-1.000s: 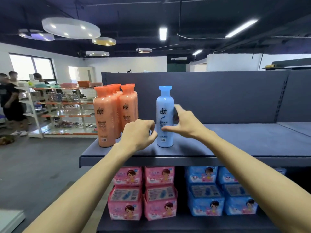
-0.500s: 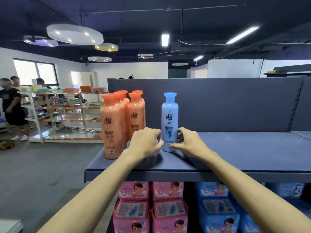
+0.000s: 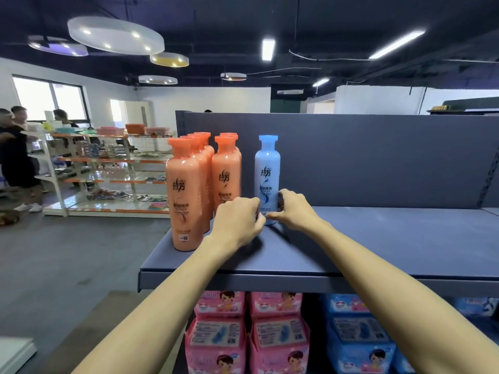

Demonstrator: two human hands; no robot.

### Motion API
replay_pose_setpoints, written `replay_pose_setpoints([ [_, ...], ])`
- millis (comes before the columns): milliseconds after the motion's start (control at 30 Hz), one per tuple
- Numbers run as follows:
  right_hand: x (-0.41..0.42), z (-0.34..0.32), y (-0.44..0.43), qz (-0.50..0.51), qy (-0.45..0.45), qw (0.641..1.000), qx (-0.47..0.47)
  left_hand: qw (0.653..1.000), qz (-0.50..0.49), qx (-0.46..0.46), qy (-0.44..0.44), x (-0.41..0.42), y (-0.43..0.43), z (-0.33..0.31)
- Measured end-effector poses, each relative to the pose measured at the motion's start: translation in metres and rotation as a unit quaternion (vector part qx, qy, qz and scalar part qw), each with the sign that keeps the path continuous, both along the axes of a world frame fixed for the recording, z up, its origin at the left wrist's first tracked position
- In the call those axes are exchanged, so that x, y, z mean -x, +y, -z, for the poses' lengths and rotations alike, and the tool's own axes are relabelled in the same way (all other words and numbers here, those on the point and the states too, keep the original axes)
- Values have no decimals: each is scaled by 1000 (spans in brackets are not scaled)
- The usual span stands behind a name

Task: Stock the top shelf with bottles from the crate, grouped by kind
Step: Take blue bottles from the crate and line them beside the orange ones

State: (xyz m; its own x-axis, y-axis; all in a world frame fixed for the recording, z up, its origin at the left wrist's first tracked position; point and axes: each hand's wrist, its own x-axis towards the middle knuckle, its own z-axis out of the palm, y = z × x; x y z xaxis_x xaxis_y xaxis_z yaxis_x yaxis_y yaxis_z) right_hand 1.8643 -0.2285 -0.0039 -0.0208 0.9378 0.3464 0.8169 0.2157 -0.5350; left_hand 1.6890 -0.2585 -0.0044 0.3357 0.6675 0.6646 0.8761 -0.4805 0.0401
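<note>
The top shelf (image 3: 378, 244) lies beneath both hands. The orange bottles (image 3: 186, 195) stand grouped just left of the left hand (image 3: 237, 220). The blue bottle (image 3: 267, 174) stands upright between the hands. The right hand (image 3: 297, 209) curls round its base. The left is curled against it, but its grip cannot be determined. The bottle is judged to be rigid, smooth plastic, tall and tippable, and best held mid-body.

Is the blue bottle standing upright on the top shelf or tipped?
Upright: the blue bottle stands cap-up, base on the top shelf, right hand gripping its lower part.
</note>
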Motion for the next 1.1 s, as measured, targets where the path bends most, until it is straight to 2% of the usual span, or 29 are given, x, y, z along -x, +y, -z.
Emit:
replay_pose_setpoints([
  [300,18,-2,37,10,1,1000,19,998,-33,-54,29,-4,6,19],
  [433,26,3,47,-4,10,1000,6,995,-58,-75,7,-8,3,20],
  [533,33,7,53,-2,18,1000,-2,992,-73,-102,31,-10,4,23],
  [867,38,8,61,7,23,1000,-1,990,-88,-103,45,-10,3,22],
  [1100,28,2,52,38,-6,999,1,993,-62,-101,26,-9,3,22],
])
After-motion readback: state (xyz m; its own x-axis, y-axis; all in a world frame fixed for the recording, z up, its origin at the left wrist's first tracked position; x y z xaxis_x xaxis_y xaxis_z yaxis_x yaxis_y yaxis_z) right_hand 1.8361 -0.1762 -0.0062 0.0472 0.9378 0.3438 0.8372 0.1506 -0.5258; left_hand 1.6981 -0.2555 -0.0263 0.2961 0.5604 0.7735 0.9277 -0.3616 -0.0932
